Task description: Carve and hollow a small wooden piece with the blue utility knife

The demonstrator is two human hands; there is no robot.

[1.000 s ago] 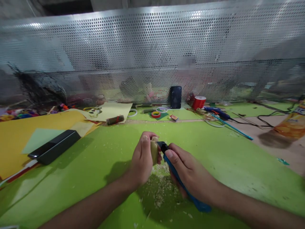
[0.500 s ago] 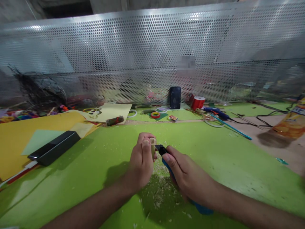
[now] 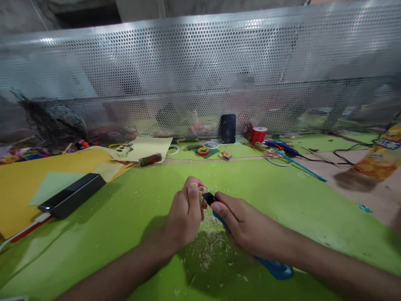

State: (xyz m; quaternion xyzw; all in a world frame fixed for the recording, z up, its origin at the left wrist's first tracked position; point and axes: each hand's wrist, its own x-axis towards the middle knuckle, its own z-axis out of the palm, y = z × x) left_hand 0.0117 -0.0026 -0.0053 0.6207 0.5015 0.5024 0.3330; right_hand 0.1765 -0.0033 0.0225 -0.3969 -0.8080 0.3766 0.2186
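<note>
My left hand (image 3: 187, 213) is closed around a small pale wooden piece (image 3: 201, 193), its thumb on top; most of the piece is hidden by the fingers. My right hand (image 3: 239, 223) grips a blue-handled utility knife (image 3: 274, 267) with a black front end. The knife's short blade points left and meets the carved edge of the wood, though the exact contact is hard to make out. Below both hands, pale wood shavings (image 3: 208, 251) lie heaped and scattered over the green mat (image 3: 300, 200).
A black power bank (image 3: 73, 195) with a cable lies left on yellow paper (image 3: 19, 184). Along the back are a phone (image 3: 228, 128), red spool (image 3: 258, 135), tape roll (image 3: 203, 151), matchbox (image 3: 225, 155) and glue gun (image 3: 282, 147). A perforated metal panel (image 3: 188, 58) stands behind; a bottle (image 3: 382, 156) is right.
My right hand has turned the knife slightly, so more of its blue handle shows at lower right. The wooden piece is tilted a little differently in my left hand.
</note>
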